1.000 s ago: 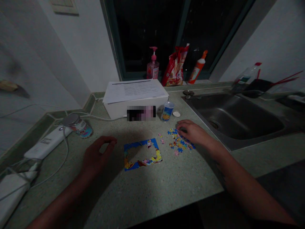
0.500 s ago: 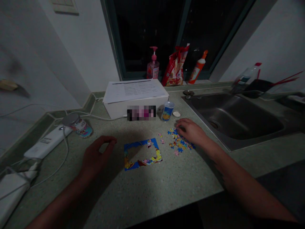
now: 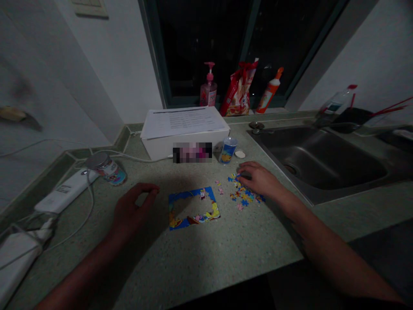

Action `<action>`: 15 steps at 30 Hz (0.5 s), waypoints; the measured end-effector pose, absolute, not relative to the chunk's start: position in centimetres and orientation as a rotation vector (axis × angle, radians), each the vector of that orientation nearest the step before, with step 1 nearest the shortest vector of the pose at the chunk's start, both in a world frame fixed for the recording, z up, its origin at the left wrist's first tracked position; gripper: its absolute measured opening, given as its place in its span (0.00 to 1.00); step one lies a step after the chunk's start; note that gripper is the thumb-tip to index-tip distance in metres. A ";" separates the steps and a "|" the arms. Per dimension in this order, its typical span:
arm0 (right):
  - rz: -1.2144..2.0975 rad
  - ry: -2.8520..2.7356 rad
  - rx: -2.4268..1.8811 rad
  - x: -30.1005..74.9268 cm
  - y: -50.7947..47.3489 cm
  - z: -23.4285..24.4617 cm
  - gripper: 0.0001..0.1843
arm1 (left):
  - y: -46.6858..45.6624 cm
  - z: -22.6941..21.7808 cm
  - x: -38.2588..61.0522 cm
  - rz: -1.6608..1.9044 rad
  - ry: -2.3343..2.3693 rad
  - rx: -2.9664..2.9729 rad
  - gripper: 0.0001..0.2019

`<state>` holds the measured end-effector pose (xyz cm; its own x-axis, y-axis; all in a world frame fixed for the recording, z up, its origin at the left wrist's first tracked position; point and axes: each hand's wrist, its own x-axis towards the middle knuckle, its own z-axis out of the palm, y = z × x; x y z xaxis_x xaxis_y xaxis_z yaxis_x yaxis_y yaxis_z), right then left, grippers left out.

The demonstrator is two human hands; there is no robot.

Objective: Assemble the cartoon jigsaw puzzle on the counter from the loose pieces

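On the counter lies a partly assembled jigsaw puzzle (image 3: 194, 220), its blue and yellow border joined around an open middle. To its left hovers my left hand (image 3: 134, 206), thumb and forefinger tips brought together; whether something tiny is between them is too dark to see. My right hand (image 3: 260, 178) rests at the upper right of a heap of loose puzzle pieces (image 3: 243, 197), thumb and fingers apart and bent over the heap. Several pink pieces (image 3: 220, 190) lie between puzzle and heap. A blue can (image 3: 227, 150) stands behind, with a round lid (image 3: 239, 154) beside it.
A white box (image 3: 185, 129) topped with printed paper stands at the back. At left are a tilted jar (image 3: 108, 170), a white power strip (image 3: 66, 191) and cables. The steel sink (image 3: 329, 159) is at right. A pump bottle (image 3: 208, 91) and a red bag (image 3: 238, 92) stand by the window.
The view has shifted very slightly. Both hands, the puzzle and the loose pieces keep nearly the same places.
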<state>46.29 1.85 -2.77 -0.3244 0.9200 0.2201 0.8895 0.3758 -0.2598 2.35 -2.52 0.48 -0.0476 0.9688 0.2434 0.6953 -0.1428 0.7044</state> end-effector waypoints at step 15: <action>0.129 -2.300 -1.612 46.3 1.9 -2.6 0.11 | -2.7 0.9 2.5 1.003 1.763 1.855 0.16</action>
